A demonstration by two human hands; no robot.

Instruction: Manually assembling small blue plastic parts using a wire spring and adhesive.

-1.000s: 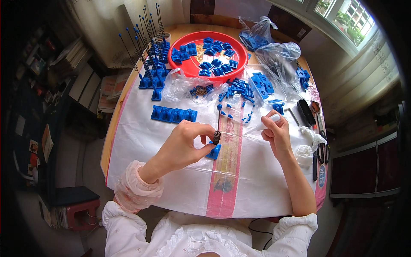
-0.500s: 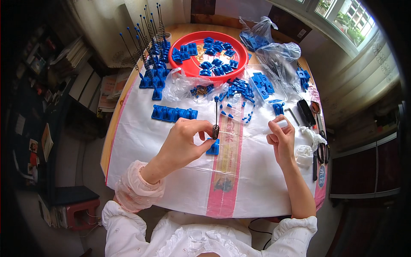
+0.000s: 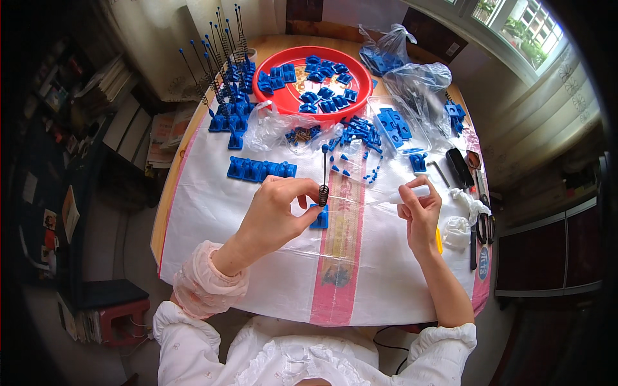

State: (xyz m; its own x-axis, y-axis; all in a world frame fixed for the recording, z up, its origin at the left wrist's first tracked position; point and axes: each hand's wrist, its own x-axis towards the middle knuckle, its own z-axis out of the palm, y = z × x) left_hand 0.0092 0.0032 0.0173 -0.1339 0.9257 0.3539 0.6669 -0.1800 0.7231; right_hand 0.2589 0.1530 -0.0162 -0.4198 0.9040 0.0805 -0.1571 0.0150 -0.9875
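My left hand [image 3: 273,209] pinches a black coil spring [image 3: 324,195] between thumb and fingers. From the spring a black rod stands upright with a small blue ball on top. Just below it is a blue plastic base [image 3: 320,219] on the cloth; whether spring and base touch, I cannot tell. Closed around a small white tube-like bottle [image 3: 420,192], my right hand [image 3: 421,215] holds it nearly level, its narrow clear tip pointing left toward the spring. Part of a yellow thing [image 3: 439,241] shows beside my right wrist.
A red round tray [image 3: 365,96] holds several blue parts. Blue bases with upright springs [image 3: 232,119] crowd the back left. A row of blue bases [image 3: 262,170] lies left. Loose blue pieces [image 3: 357,134] sit mid-table. Scissors [image 3: 483,228] and crumpled white tissue [image 3: 457,231] lie right.
In my right hand the white bottle has turned from pointing toward me to lying nearly level, showing more of its length. A yellow thing now shows by that wrist. My left hand has barely moved.
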